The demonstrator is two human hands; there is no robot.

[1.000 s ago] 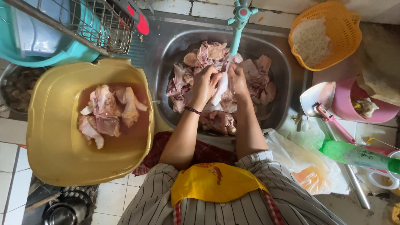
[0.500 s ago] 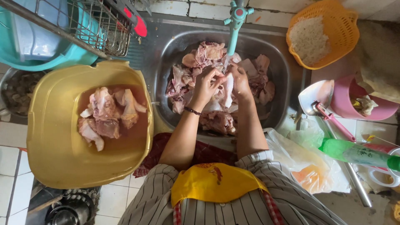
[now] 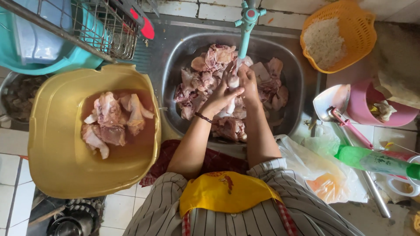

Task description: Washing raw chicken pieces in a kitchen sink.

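Note:
Both my hands are over the steel sink [image 3: 294, 70], which is full of raw meat pieces [image 3: 210, 70]. My left hand [image 3: 222, 94] and my right hand [image 3: 248, 83] together grip one pale piece of meat [image 3: 233, 83] right under the teal tap [image 3: 246, 30]. A dark bead bracelet sits on my left wrist. To the left, a yellow basin [image 3: 57, 161] holds several meat pieces [image 3: 114, 120] in reddish water.
An orange basket [image 3: 356, 30] with white rice stands at the back right. A pink bowl [image 3: 367, 109], a metal scoop with a pink handle [image 3: 332, 105], a green bottle [image 3: 372, 161] and plastic bags [image 3: 319, 170] lie right. A wire rack [image 3: 100, 26] and teal tub [image 3: 26, 61] sit back left.
My hands have shifted slightly toward the tap while still holding the pale meat piece. Everything else keeps its place.

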